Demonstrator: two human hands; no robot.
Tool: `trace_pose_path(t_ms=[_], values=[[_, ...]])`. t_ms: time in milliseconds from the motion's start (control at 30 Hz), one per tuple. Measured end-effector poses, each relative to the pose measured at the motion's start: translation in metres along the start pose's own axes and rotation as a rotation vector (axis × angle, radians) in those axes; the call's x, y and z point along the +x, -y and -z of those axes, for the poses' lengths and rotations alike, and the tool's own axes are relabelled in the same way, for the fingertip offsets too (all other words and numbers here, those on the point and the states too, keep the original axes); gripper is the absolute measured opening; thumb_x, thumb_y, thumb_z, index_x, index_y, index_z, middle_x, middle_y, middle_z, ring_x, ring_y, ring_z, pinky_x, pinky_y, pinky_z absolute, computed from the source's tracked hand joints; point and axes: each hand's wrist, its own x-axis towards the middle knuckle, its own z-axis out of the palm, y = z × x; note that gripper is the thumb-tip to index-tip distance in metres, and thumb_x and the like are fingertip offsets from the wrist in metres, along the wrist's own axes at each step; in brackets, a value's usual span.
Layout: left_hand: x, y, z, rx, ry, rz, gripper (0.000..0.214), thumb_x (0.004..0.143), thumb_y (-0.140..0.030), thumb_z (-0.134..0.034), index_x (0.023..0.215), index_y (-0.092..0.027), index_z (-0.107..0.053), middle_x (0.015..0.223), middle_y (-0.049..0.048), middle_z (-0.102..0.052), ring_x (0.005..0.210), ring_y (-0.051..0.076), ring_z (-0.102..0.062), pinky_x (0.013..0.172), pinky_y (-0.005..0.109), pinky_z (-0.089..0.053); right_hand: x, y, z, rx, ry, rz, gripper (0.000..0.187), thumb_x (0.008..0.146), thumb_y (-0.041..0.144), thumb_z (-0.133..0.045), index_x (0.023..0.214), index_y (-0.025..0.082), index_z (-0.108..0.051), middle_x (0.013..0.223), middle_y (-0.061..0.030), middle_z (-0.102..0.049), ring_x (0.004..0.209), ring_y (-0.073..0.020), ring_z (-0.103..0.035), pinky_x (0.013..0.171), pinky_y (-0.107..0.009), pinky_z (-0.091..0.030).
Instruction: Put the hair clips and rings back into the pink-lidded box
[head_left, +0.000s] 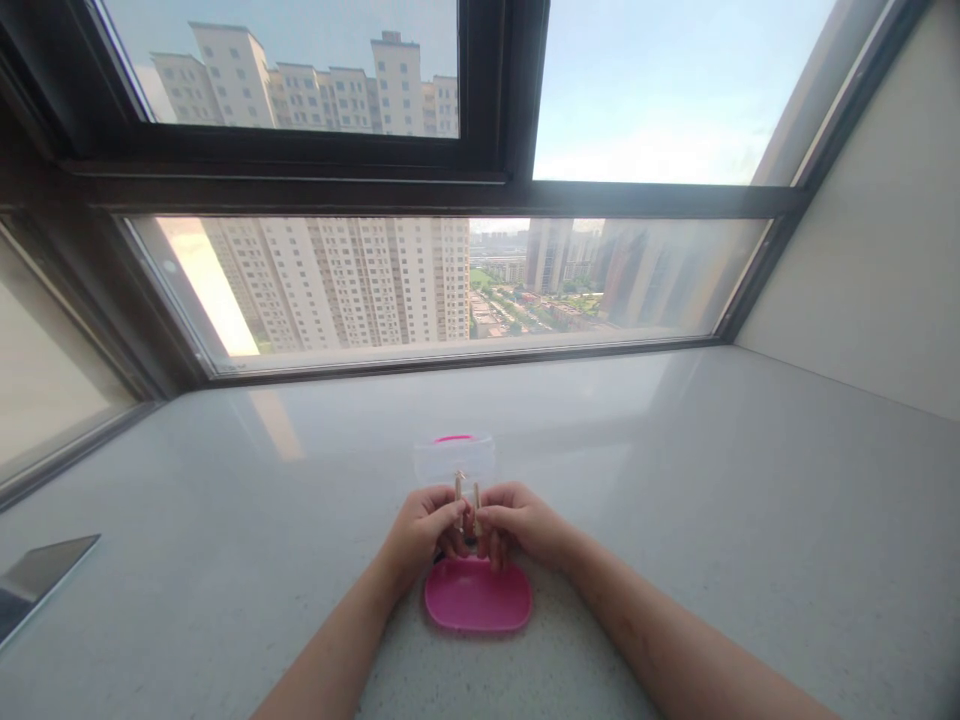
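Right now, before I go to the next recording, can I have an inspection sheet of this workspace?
Surface: pale speckled counter, glossy, below a window.
Things in hand: two small pale pegs held upright; pink lid lying under the hands; clear box just behind.
Clutter: dark flat tablet at the left edge.
Hands: left hand and right hand pinch the pegs, fingertips close together.
Cables: nothing seen.
Surroundings: window showing tower blocks; plain wall on the right.
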Motion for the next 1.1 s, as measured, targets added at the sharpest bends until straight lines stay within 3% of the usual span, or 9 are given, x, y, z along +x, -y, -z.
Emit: trace_pose_path(t_ms=[400, 1100], values=[[0.0007, -0.0017, -0.001, -0.03, 0.019, -0.017, 0.019, 0.078, -0.029, -0.057, 0.069, -0.012, -0.057, 0.052, 0.0003, -0.058, 0.038, 0.009, -0.053, 0.036, 0.017, -0.038, -0.0025, 0.0004, 0.003, 0.027, 0.04, 0.005, 0.038, 0.07, 0.045, -0.068, 0.078, 0.01, -0.057, 0.06, -0.0043, -0.065, 0.045, -0.0127, -0.059, 0.042, -0.021, -0.043], [-0.0011, -0.0041, 0.0, -0.043, 0.004, 0.024, 0.019, 0.074, -0.03, -0.061, 0.072, -0.011, -0.059, 0.055, 0.0001, -0.057, 0.038, 0.01, -0.051, 0.036, 0.018, -0.032, -0.0023, 0.001, 0.0048, 0.12, 0.102, -0.015, 0.028, 0.071, 0.032, -0.068, 0.079, 0.008, -0.058, 0.064, -0.0065, -0.066, 0.049, -0.0151, -0.063, 0.044, -0.021, -0.048]])
